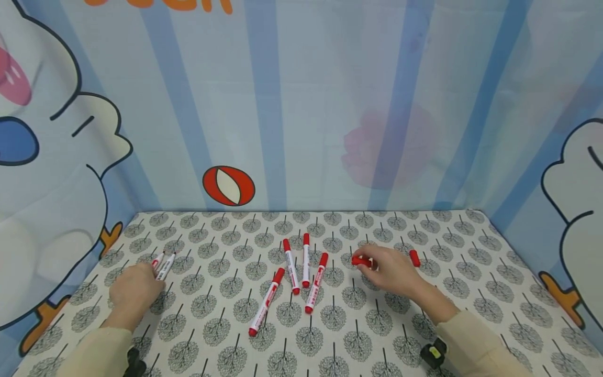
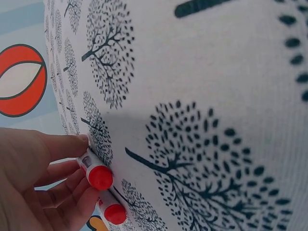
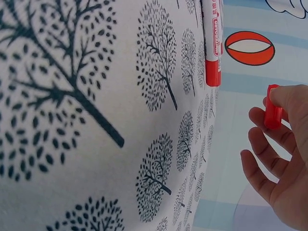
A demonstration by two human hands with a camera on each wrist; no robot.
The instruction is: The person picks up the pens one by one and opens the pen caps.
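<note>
My left hand (image 1: 136,290) is low over the left side of the table, thumb and fingers gripping a whiteboard marker (image 2: 100,175) with a red end. Right against its fingers lies a second marker (image 2: 114,211); whether they hold this one too is unclear. Both show bare tips in the head view, without caps. On the other side, my right hand (image 1: 393,269) pinches a red marker cap (image 3: 273,108) between thumb and forefinger, above the cloth, its other fingers loosely bent. Another red cap (image 1: 414,258) rests on the table just beyond that wrist.
Several capped red-and-white markers lie mid-table: one nearest me (image 1: 266,302), one to its right (image 1: 316,283), and two farther back (image 1: 306,260). A tree-patterned cloth (image 1: 301,335) covers the table. Behind it hangs a printed curtain (image 1: 311,131).
</note>
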